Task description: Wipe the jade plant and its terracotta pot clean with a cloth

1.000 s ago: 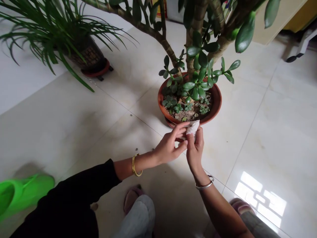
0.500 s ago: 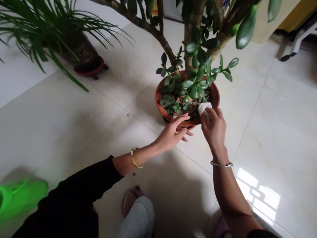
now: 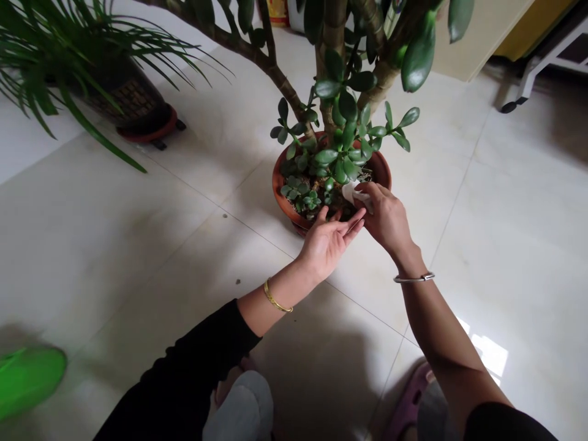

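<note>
Since half a sec ago the right hand [image 3: 389,219] has carried the white wad [image 3: 353,193] from the terracotta pot's [image 3: 277,190] right rim further in, over the pot's inside. The left hand [image 3: 328,240] has turned palm-up; a full sec ago both hands were on the wad at the pot's front edge.

Wad now: inside the pot, front-right part, just under the lowest leaves of the jade plant [image 3: 342,156]. It's pinched betw. the right thumb and fingertips, rest of the hand curled, knuckles up.

Left hand: open, palm up, fingers loosely spread and stretched out. Fingertips are at the pot's front rim, right beside the right hand; can't tell if the two hands touch. It holds nothing.

Wrists: silver bangle [image 3: 413,278] on the right, gold bangle [image 3: 275,299] on the left, black sleeve [image 3: 193,380] pushed up the left forearm.

The pot stands on a pale tiled floor [image 3: 138,245]. Nearer the person than the pot: grey-trousered knee [image 3: 243,410] and a purple slipper [image 3: 407,404]. Well left of the pot and further back, a spiky-leaved plant [image 3: 68,55] in a dark pot on a red saucer [image 3: 147,131]. Far front-left of the pot, a blurred green plastic thing [image 3: 27,380]. Back-right of the pot, a white frame leg w/ a black foot [image 3: 528,79].
</note>
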Demonstrator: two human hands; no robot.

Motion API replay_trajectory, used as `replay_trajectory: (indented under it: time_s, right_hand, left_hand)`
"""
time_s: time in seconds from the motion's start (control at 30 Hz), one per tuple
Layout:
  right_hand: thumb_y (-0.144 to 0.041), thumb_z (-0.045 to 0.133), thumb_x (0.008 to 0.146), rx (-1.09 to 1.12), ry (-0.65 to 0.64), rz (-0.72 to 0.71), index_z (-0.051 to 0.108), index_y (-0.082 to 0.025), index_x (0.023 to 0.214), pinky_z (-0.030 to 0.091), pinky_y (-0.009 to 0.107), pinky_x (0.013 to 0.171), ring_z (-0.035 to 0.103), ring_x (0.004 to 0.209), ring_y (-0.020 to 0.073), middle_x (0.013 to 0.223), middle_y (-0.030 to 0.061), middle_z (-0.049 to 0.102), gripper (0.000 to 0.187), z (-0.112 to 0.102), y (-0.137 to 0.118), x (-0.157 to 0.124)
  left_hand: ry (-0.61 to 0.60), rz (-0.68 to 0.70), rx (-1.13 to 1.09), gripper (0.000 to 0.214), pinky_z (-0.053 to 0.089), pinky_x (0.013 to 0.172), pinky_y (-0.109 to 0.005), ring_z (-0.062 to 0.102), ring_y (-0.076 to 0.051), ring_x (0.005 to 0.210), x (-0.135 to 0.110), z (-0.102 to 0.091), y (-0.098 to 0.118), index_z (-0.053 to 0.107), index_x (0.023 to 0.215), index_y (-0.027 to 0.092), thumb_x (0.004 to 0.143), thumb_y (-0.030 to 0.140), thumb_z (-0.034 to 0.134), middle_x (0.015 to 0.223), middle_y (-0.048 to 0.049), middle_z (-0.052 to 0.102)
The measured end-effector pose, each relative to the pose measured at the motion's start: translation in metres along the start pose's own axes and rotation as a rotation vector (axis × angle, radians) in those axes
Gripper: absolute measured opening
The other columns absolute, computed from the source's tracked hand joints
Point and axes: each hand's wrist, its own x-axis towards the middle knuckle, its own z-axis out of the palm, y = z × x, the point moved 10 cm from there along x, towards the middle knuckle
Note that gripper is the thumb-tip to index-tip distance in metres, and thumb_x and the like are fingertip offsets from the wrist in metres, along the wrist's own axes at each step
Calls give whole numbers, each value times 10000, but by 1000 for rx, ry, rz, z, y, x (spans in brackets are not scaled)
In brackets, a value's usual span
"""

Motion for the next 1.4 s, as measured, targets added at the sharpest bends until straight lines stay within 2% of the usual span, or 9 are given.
replay_trajectory:
  time_s: [0.17,0.3,0.53,0.63,0.8,0.97,1.17,1.23,1.4]
  right_hand:
    - [-235,581,926,103,-13,-8,701,-229,1162,524,348,744,697,926,248,1121,106,748,264,-4,10,6]
    - [-255,612,916,233,58,36,717,-224,1125,544,372,831,715,960,239,1133,95,759,236,-17,24,8]
    - [-266,626,891,404,91,118,679,-245,1134,553,409,942,720,1036,239,1122,53,778,250,-28,38,7]
    - [-245,617,887,364,31,45,678,-244,1135,558,388,913,724,1022,231,1166,59,772,255,-23,25,11]
    - [-234,605,908,306,-70,-77,728,-224,1119,577,394,925,734,1033,238,1163,84,776,244,-6,7,20]
    - [-263,575,936,297,-179,-163,757,-229,1153,582,429,952,722,1069,253,1184,97,757,285,11,4,29]
    - [-332,555,976,286,-323,-261,796,-255,1107,594,393,836,704,880,213,1043,82,729,285,21,1,23]
    - [-351,552,992,288,-331,-291,796,-260,1097,595,379,813,698,858,208,1005,78,721,280,20,-2,21]
    - [-345,498,1044,279,-305,-373,775,-244,1170,593,360,870,720,979,218,1102,95,736,322,21,-12,18]
  left_hand:
    - [49,16,-71,399,583,1097,-352,662,-149,1317,3,10,-7,404,1047,262,812,-52,475,1293,-37,610]
    - [97,69,-130,355,580,1101,-335,642,-138,1345,5,9,-7,419,1017,251,843,-57,446,1295,-39,615]
    - [101,204,31,362,585,1081,-377,610,-172,1382,20,2,1,450,1098,267,830,28,494,1311,-37,626]
    - [89,250,56,393,574,1089,-397,598,-173,1389,23,0,3,447,1145,288,819,77,502,1331,-29,625]
    - [113,242,-9,232,578,1051,-457,596,-227,1385,25,-5,4,475,1179,269,961,255,396,1365,-86,639]
    - [181,163,-1,345,593,985,-419,591,-221,1387,28,-11,2,457,1252,287,1037,430,228,1457,-98,581]
    - [140,207,-9,297,585,994,-481,594,-255,1358,28,-15,4,479,1190,286,1028,445,288,1373,-104,609]
    - [139,199,-101,255,579,1003,-469,604,-246,1335,26,-15,2,491,1154,276,1033,426,322,1341,-97,621]
    - [174,95,-458,190,571,957,-310,655,-166,1243,17,-8,-5,544,1051,242,1050,371,404,1242,-51,663]
